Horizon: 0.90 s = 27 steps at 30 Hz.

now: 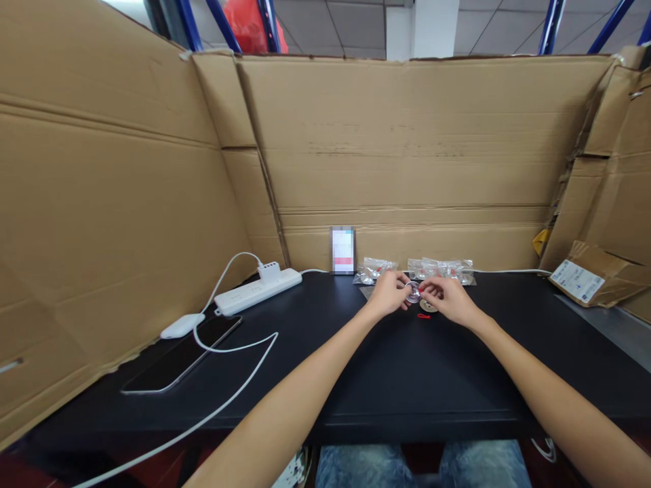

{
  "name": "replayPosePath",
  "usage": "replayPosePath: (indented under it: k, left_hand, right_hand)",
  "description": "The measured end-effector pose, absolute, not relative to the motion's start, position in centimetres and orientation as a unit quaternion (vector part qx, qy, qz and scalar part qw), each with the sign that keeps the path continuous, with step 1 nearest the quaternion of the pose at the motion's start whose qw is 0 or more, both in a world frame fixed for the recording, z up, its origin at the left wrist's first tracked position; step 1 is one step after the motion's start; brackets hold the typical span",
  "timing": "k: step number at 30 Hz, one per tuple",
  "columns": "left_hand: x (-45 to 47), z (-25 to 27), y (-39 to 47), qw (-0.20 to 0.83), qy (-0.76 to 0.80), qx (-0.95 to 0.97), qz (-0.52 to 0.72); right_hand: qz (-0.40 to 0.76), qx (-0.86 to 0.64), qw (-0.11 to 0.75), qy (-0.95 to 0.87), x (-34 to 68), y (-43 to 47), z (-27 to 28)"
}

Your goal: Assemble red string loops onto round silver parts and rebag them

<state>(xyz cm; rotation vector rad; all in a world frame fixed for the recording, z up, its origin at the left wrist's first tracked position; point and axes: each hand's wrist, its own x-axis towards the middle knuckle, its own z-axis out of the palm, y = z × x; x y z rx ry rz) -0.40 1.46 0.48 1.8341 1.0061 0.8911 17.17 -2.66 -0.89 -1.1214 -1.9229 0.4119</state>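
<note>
Between my hands is a small clear round plastic piece (413,292), its rim pinched in the fingers of my left hand (389,293). My right hand (450,299) meets it from the other side, fingers closed around a small red bit at the piece's edge; its exact shape is too small to make out. Under my right fingers, a beige disc (428,307) lies on the black table, partly covered by the hand. A short red cord loop (424,316) rests just in front of the disc.
Clear bags with small parts (441,270) lie behind my hands, another bag (375,270) to their left. A lit phone (343,251) leans on the cardboard wall (407,135). At left are a power strip (259,291), cable and dark phone (183,356); at right, a cardboard box (600,274).
</note>
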Motion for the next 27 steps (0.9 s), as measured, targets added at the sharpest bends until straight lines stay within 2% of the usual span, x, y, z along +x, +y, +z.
replayPosePath:
  k: [8,27]
  left_hand:
    - [0.3,0.6,0.4,0.507,0.378,0.682,0.368]
    - [0.8,0.3,0.3,0.554,0.356,0.648,0.383]
  right_hand:
    - [0.073,-0.451,0.403,-0.793,16.9,-3.4,-0.2]
    - [-0.036,-0.450,0.342,-0.824,17.0,-3.5,-0.4]
